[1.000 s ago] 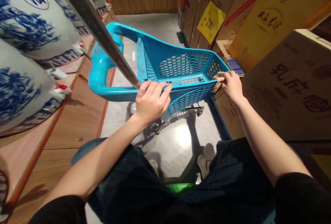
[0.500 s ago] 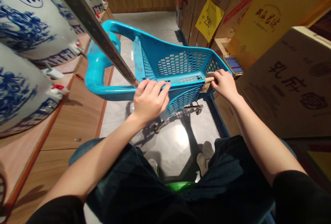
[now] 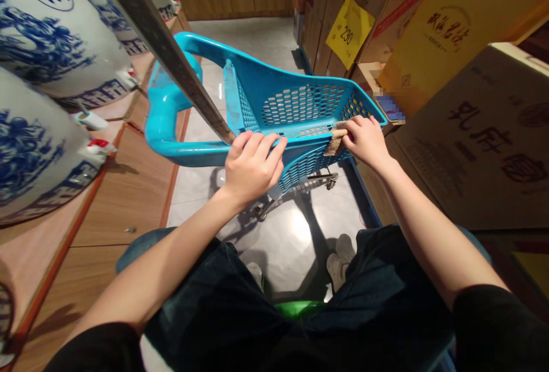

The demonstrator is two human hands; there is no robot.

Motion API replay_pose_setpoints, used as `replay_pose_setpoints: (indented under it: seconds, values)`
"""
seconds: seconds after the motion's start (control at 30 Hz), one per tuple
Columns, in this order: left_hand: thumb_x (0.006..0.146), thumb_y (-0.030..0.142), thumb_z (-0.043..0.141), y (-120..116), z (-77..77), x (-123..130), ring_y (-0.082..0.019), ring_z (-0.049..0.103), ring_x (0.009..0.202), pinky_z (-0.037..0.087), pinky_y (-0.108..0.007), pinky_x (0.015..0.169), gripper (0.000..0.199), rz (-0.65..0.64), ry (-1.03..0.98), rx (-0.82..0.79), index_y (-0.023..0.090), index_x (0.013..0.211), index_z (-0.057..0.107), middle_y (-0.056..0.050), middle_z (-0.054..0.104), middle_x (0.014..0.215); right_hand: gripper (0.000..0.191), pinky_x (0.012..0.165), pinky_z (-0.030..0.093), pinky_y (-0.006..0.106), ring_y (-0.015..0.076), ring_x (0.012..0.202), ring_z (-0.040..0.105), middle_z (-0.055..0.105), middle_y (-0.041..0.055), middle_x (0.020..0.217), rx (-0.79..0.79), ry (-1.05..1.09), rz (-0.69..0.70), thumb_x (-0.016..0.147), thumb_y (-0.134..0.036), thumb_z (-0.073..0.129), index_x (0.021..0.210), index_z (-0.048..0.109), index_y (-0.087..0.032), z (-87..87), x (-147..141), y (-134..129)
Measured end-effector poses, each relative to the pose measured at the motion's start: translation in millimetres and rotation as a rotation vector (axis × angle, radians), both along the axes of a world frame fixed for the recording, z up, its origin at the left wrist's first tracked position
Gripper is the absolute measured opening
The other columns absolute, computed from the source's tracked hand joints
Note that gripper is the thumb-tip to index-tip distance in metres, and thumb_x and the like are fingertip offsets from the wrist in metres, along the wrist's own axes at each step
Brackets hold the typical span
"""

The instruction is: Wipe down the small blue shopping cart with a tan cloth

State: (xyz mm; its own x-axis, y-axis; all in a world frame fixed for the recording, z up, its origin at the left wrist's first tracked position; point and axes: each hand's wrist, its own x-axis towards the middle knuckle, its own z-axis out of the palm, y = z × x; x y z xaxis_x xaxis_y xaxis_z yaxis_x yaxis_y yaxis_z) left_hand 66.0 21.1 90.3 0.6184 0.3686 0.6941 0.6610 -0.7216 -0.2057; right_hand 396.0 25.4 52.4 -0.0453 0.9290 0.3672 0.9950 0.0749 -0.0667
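A blue plastic shopping cart [image 3: 300,86] with perforated basket walls stands in front of me. My left hand [image 3: 255,163] grips its near rim, thumb side hidden, fingers curled over the edge. Beside those fingers a worn metal pole [image 3: 180,77] slants up to the upper left; its lower end meets the rim. Farther right on that rim, my right hand [image 3: 366,140] pinches a brown cloth [image 3: 334,142], folded over the edge and hanging down the outer wall.
Large blue-and-white jars [image 3: 38,40] stand on a wooden cabinet [image 3: 107,200] at left. Cardboard cartons [image 3: 493,143], a yellow box [image 3: 454,23] and a yellow price sign [image 3: 349,31] line the right. Below, there is a pale tiled floor [image 3: 283,263] and something green [image 3: 300,308] between my legs.
My right hand has slid the cloth a little to the left along the rim. My left hand keeps its grip, and the cart sits slightly farther right in view.
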Motion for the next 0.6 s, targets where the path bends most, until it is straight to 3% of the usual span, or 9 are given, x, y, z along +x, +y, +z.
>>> replay_pose_setpoints:
  seconds: [0.07,0.17,0.27,0.4,0.5,0.6]
  values:
    - [0.099,0.024,0.056,-0.3,-0.9,1.5,-0.026,0.071,0.110,0.041,-0.046,0.110,0.032,-0.010,-0.021,-0.021,0.023,0.128,0.071,-0.006,0.078,0.122,0.026,0.101,0.043,0.055,0.0345,0.103,0.058,0.067,0.0165,0.108,0.014,-0.007,0.014,0.093,-0.020,0.048,0.106,0.070,-0.019,-1.4,-6.6,0.0]
    - [0.099,0.024,0.057,-0.4,-2.1,2.0,-0.025,0.069,0.112,0.040,-0.045,0.112,0.033,-0.032,-0.048,-0.080,0.024,0.128,0.070,-0.007,0.077,0.125,0.028,0.093,0.047,0.049,0.0335,0.103,0.057,0.066,0.0172,0.113,0.078,0.023,0.151,0.094,-0.018,0.047,0.112,0.068,-0.019,-1.6,-28.7,-4.1]
    - [0.100,0.025,0.056,0.1,-3.1,0.5,-0.025,0.069,0.114,0.039,-0.044,0.114,0.032,-0.037,-0.059,-0.135,0.026,0.130,0.068,-0.006,0.076,0.128,0.030,0.102,0.044,0.051,0.0322,0.107,0.056,0.067,0.0148,0.116,0.095,0.044,0.273,0.095,-0.020,0.048,0.118,0.067,-0.021,0.5,-39.6,-6.8]
    - [0.099,0.024,0.057,0.1,-2.3,-0.9,-0.026,0.069,0.115,0.039,-0.044,0.113,0.035,-0.043,-0.037,-0.098,0.023,0.132,0.069,-0.008,0.076,0.129,0.030,0.113,0.035,0.058,0.0315,0.107,0.057,0.067,0.0115,0.111,0.068,0.044,0.209,0.094,-0.023,0.050,0.117,0.068,-0.023,-0.4,-19.0,-1.8]
    - [0.098,0.023,0.057,-0.7,-0.6,0.0,-0.028,0.068,0.118,0.039,-0.048,0.113,0.040,-0.052,-0.021,-0.124,0.022,0.136,0.069,-0.009,0.076,0.131,0.027,0.106,0.041,0.057,0.0320,0.101,0.058,0.067,0.0121,0.105,0.082,0.033,0.127,0.091,-0.022,0.050,0.111,0.069,-0.022,-4.4,-4.0,3.6]
    - [0.098,0.024,0.055,-1.4,0.0,1.5,-0.029,0.068,0.119,0.038,-0.050,0.114,0.041,-0.035,-0.016,-0.147,0.022,0.136,0.069,-0.009,0.076,0.131,0.026,0.094,0.046,0.051,0.0326,0.098,0.058,0.066,0.0144,0.104,0.107,0.035,0.139,0.091,-0.020,0.049,0.107,0.069,-0.020,-5.0,-13.1,2.7]
